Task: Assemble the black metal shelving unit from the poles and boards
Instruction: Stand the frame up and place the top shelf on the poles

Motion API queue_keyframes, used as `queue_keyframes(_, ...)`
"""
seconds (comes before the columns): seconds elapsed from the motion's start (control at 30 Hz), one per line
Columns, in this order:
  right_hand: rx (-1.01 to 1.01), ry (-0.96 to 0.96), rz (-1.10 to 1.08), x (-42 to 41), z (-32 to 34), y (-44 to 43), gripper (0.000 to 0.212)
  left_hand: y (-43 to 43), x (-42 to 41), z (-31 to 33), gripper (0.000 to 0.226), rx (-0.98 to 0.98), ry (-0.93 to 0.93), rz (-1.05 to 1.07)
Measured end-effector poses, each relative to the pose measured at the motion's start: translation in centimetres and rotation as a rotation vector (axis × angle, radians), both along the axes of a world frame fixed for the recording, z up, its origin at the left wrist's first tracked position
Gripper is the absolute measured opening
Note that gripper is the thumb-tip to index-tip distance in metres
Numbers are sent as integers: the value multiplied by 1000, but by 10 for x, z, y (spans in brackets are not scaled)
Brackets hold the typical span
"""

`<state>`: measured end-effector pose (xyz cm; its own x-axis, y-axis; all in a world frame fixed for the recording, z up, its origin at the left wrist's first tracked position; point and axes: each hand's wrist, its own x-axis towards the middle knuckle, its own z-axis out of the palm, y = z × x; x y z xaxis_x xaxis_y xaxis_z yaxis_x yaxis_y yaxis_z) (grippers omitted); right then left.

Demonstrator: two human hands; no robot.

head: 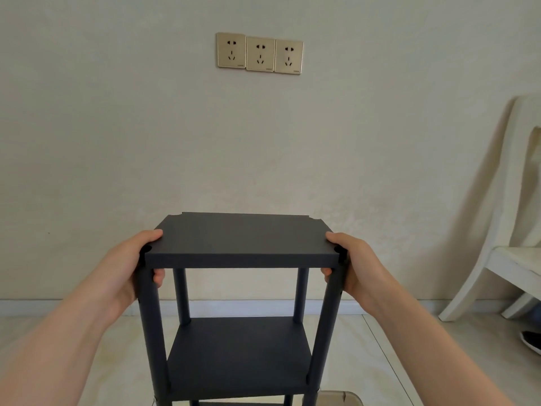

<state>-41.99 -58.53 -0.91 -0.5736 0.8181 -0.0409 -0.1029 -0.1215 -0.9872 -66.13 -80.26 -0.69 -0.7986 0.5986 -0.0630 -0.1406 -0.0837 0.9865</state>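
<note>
The left hand (128,268) grasps the near left corner of the top board (240,238): the thumb lies on the upper face and the fingertips curl under the edge, just beside the near left pole (150,332). The right hand (357,268) grasps the near right corner in the same way, with the thumb on top and the fingers curled below, next to the near right pole (325,332). Both hands are closed on the board, not released.

The top board sits level on four black poles of the shelving unit (243,303), which stands upright directly in front of the person. Below it, the lower board (240,356) is fixed between the same poles. The two far poles (181,294) rise from its back corners up to the top board. The foot of the unit is cut off by the lower edge of the view.

At the bottom right of the unit, a beige flat object (339,398) lies on the pale tiled floor (409,347); what it is, I cannot tell. Further right, a dark shoe (531,341) is at the edge of the view, near a white chair (497,230) that stands by the wall (117,142). High on the wall, behind the unit, three gold sockets (260,53) are set in a row, touching each other.
</note>
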Motion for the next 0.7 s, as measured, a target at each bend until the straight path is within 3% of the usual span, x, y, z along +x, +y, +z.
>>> queue_keyframes(0.7, -7, -20, 34, 0, 1, 5, 21, 4, -3, -3, 27, -39, 78, 94)
